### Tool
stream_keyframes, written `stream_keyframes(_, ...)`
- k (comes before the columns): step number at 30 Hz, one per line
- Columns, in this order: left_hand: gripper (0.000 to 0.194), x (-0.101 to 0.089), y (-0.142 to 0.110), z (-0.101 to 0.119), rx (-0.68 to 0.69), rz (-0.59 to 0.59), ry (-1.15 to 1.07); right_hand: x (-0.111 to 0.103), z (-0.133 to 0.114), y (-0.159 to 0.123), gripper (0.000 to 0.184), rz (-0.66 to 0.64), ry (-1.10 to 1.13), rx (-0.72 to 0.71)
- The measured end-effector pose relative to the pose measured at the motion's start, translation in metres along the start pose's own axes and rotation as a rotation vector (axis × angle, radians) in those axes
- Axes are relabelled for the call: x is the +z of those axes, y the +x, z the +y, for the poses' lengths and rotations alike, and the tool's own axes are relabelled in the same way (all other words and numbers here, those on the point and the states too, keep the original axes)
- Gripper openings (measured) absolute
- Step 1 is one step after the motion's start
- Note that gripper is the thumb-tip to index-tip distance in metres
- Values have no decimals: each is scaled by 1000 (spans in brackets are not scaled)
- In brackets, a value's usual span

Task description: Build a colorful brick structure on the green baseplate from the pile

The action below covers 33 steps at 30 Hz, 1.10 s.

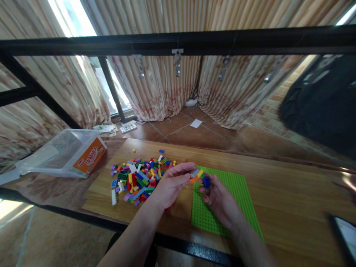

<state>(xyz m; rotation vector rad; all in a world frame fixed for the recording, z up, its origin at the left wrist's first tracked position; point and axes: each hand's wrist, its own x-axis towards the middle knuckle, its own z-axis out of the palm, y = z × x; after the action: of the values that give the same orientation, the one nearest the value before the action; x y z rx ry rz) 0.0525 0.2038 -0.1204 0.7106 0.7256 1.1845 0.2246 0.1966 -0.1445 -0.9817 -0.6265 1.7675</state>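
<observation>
"Left hand (172,185) pinches an orange-grey brick cluster (194,178), right hand (220,200) a blue brick (206,182), between fingers, above the far-left corner of the green baseplate (238,189)."

"Best keep both pieces square, fingertips clear."

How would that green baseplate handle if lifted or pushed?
The green baseplate looks thin, so it's probably light and may flex slightly. Its rows of studs should give some grip. Lying flat, it seems unlikely to roll or tip.

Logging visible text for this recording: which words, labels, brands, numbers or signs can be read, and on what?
None reads clearly.
Orange label on the plastic box: white characters, too blurred.
Papers and printed card near the window: too small.
Screen at picture's right edge: too blurred.
</observation>
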Motion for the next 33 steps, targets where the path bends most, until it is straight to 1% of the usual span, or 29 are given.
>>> stream_keyframes(4,34,10,1,-15,-36,-56,47,0,2,3,32,29,-51,-67)
stream_keyframes(7,35,12,2,-21,-49,-8,106,-3,1,7,31,102,-115,-129)
stream_keyframes(9,37,12,4,-22,-69,34,185,-4,2,8,34,143,-164,-155)
stream_keyframes(10,36,12,5,-23,-77,35,244,-4,2,9,35,150,-190,-164)
stream_keyframes(12,31,10,7,-24,-88,-5,369,-4,4,9,37,146,-227,-173)
stream_keyframes(14,26,8,8,-26,-103,-26,447,-2,4,9,38,140,-231,-163)
stream_keyframes(15,26,8,9,-27,-115,-11,456,-2,3,8,38,143,-220,-152)
stream_keyframes(18,29,5,9,-28,-121,94,418,-1,1,8,41,153,-185,-125)
stream_keyframes(20,30,4,10,-28,-124,126,392,-2,1,9,42,150,-206,-137)
stream_keyframes(24,27,4,10,-29,-147,110,407,-4,4,10,39,154,-339,-167)
stream_keyframes(28,27,5,8,-29,-149,80,388,-6,6,10,38,141,-351,-170)
stream_keyframes(31,29,3,7,-24,-153,86,353,-7,8,11,37,129,-371,-178)
stream_keyframes(33,27,0,7,-19,-119,102,371,-8,10,12,35,160,-458,-195)
